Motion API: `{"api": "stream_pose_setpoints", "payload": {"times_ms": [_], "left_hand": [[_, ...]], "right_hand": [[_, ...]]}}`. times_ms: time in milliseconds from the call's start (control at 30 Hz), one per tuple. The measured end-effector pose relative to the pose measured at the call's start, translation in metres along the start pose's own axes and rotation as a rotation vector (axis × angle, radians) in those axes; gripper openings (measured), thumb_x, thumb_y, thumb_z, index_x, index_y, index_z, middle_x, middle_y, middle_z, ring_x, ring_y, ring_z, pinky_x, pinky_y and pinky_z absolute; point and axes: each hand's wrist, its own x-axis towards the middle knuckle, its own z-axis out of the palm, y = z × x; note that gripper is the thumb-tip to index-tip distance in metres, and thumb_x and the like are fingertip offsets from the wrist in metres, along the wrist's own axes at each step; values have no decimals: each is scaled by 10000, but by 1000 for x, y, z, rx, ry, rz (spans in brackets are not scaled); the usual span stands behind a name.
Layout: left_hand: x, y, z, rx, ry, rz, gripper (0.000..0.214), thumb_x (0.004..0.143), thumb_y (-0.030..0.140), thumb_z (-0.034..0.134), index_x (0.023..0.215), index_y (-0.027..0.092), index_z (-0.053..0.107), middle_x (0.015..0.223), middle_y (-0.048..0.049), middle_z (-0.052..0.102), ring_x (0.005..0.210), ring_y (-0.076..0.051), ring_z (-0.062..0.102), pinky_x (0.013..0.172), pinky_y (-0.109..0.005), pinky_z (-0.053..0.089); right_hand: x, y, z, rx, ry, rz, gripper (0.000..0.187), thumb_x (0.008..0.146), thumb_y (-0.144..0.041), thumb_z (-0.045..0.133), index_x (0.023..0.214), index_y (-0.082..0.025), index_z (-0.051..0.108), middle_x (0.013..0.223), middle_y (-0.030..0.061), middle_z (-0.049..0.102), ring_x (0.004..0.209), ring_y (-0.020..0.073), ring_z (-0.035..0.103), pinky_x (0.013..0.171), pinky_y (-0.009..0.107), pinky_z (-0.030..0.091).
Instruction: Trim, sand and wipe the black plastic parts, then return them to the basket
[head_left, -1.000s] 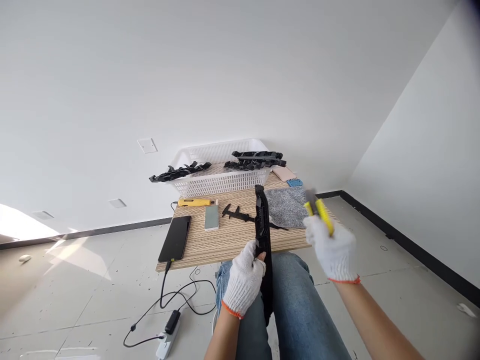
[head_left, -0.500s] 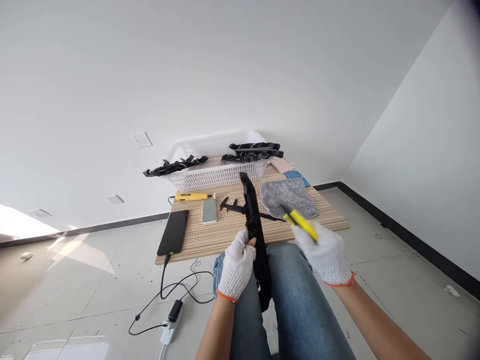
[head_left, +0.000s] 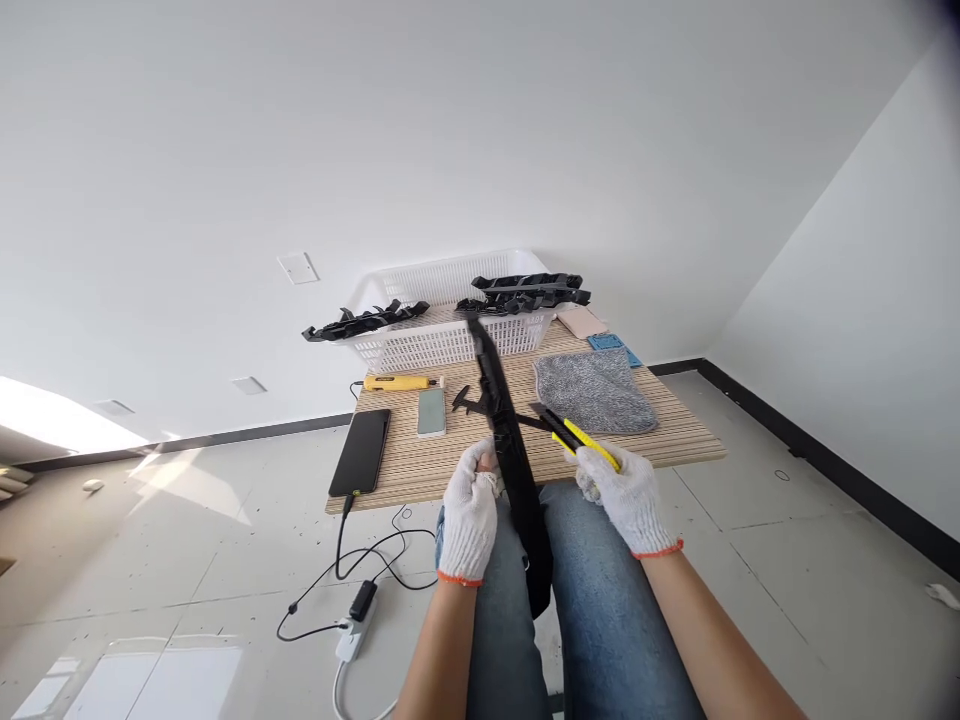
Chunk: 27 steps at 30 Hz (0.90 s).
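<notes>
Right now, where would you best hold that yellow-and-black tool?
Probably by its yellow handle, coming from the near right, as the right hand does: the narrow dark tip points away and left, toward the long black piece.

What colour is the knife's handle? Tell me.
The handle is yellow and black, clearest in the head view.

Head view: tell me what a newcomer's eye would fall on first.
Probably the yellow utility knife in the gloved right hand, its blade pointing toward the long black part held by the gloved left hand. Beyond, at the far side of the striped table, a white basket has more black parts across its rim.
</notes>
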Motion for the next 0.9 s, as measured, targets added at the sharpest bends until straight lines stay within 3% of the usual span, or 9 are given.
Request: {"api": "stream_pose_setpoints", "payload": {"times_ms": [133,233,333,433,500,567,600,733,900], "left_hand": [[3,-1,-1,-254,-9,-55,455,767,488,741,1070,179,602,900,-48,664,810,-147,643,749,-285,506],[3,-1,1,-239,-1,7,336,816,478,725,912,188,586,718,27,550,662,-95,538,642,-235,436],[0,-1,2,-186,9,101,336,857,452,684,732,197,505,593,72,401,580,-79,416,581,-224,369],[-2,0,2,-173,18,108,291,853,422,672,753,199,516,631,56,463,606,-87,466,597,-232,391],[-4,2,2,-118,7,82,233,818,373,701,933,198,598,836,-5,636,741,-115,587,661,-242,445],[-6,5,4,28,-45,41,413,783,324,724,1162,216,602,1093,-60,698,898,-155,649,718,-256,477],[-6,7,6,151,-76,20,449,771,311,729,1193,225,602,1115,-60,709,918,-168,658,721,-260,477],[0,16,21,620,-80,-30,119,819,314,648,908,235,648,675,26,668,670,-161,614,636,-261,415],[19,25,36,523,36,68,167,869,385,603,916,233,654,651,35,650,625,-144,577,624,-247,415]], "right_hand": [[0,5,2,162,53,64,413,701,-557,740,741,-146,736,460,-17,541,395,100,441,378,230,367],[-1,0,5,241,156,118,395,693,-547,722,677,-153,716,466,-7,547,384,93,436,357,220,350],[-5,-3,6,251,163,131,369,661,-526,746,659,-160,708,469,-4,553,389,95,446,357,219,358],[-9,0,3,250,163,121,364,664,-528,736,615,-171,684,461,1,550,384,100,447,352,220,340],[-11,4,1,258,165,114,373,674,-531,727,589,-174,663,480,10,567,384,102,456,353,221,331],[-14,7,-1,259,166,117,376,677,-532,732,596,-171,666,504,18,587,391,103,466,361,224,336],[-15,8,-1,257,168,120,377,678,-535,734,607,-170,671,504,18,588,394,103,467,366,226,343],[-18,4,1,226,190,131,391,672,-560,720,631,-174,675,473,8,559,394,108,456,374,233,360],[-18,-6,3,144,195,106,381,676,-570,655,592,-200,628,451,4,531,380,119,448,356,244,356]]}}
